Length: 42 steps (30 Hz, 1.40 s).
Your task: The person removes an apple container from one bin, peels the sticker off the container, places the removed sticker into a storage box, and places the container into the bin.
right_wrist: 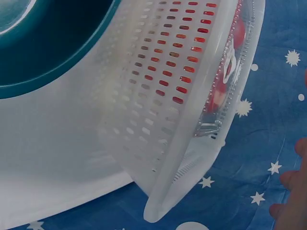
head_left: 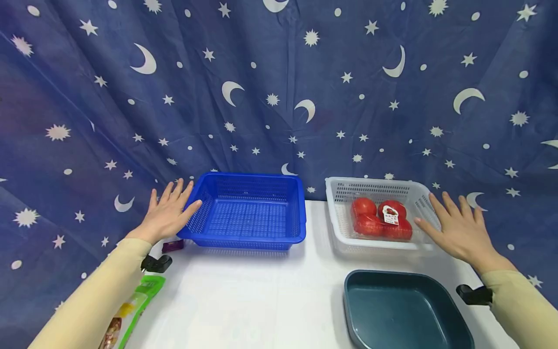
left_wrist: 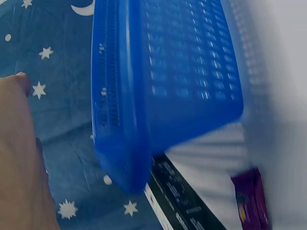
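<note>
A blue plastic basket [head_left: 250, 240] with slotted sides stands at the back left of the white table. My left hand [head_left: 167, 213] is spread beside its left end, fingers straight and holding nothing; whether it touches the rim I cannot tell. To the right, a white slotted basket [head_left: 383, 244] holds a clear plastic pack of red tomatoes [head_left: 368, 224] with a white label. My right hand [head_left: 459, 232] is spread at that basket's right end, also holding nothing. In the right wrist view, its fingertips [right_wrist: 290, 179] show apart from the white basket's wall [right_wrist: 158, 62].
A dark teal tray [head_left: 398, 310] sits in front of the white basket. Under my left forearm lies a green-edged food bag [head_left: 139, 303], partly hidden. A small purple packet [left_wrist: 252, 201] and a dark box [left_wrist: 180, 194] lie near the blue basket. A starry blue cloth [head_left: 279, 72] hangs behind.
</note>
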### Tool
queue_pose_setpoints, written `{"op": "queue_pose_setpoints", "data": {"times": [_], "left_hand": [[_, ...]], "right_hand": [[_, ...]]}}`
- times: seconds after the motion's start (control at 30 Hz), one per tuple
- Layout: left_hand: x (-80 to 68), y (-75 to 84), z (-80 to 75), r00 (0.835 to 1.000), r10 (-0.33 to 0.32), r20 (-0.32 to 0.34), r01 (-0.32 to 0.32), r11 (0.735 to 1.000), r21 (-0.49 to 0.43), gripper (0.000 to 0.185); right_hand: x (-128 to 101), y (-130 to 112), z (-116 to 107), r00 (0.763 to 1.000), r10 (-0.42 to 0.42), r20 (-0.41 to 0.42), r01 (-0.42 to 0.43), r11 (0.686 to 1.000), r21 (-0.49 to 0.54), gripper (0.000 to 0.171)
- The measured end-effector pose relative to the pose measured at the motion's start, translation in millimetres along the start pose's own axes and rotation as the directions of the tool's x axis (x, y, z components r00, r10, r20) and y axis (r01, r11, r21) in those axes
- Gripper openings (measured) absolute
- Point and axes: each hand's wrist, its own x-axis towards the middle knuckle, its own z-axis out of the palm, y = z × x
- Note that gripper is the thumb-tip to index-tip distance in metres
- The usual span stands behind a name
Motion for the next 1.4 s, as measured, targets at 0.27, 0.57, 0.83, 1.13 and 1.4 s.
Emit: {"op": "queue_pose_setpoints", "data": {"times": [0.27, 0.57, 0.83, 1.13, 1.4], "left_hand": [[10.0, 32.9, 0.3, 0.999, 0.045, -0.015, -0.045, 0.999, -0.021, 0.082], [19.3, 93.3, 3.9, 0.987, 0.152, -0.045, -0.155, 0.983, -0.094, 0.079], [16.4, 162.4, 13.8, 0.951, 0.304, -0.063, -0.310, 0.930, -0.196, 0.077], [9.2, 241.3, 36.7, 0.864, 0.502, -0.050, -0.494, 0.823, -0.279, 0.074], [4.8, 287.4, 71.0, 0.833, 0.554, 0.020, -0.508, 0.777, -0.371, 0.076]], "right_hand": [[13.4, 1.1, -7.5, 1.000, -0.010, -0.003, 0.010, 1.000, 0.019, 0.092], [27.6, -6.0, -15.7, 1.000, -0.011, 0.000, 0.011, 0.995, 0.098, 0.093], [40.9, -20.3, -22.5, 0.997, -0.019, 0.073, 0.002, 0.975, 0.223, 0.095], [56.6, -37.5, -23.3, 0.992, -0.036, 0.119, 0.006, 0.969, 0.247, 0.093], [67.2, -47.7, -15.7, 0.986, -0.064, 0.152, 0.019, 0.959, 0.282, 0.084]]}}
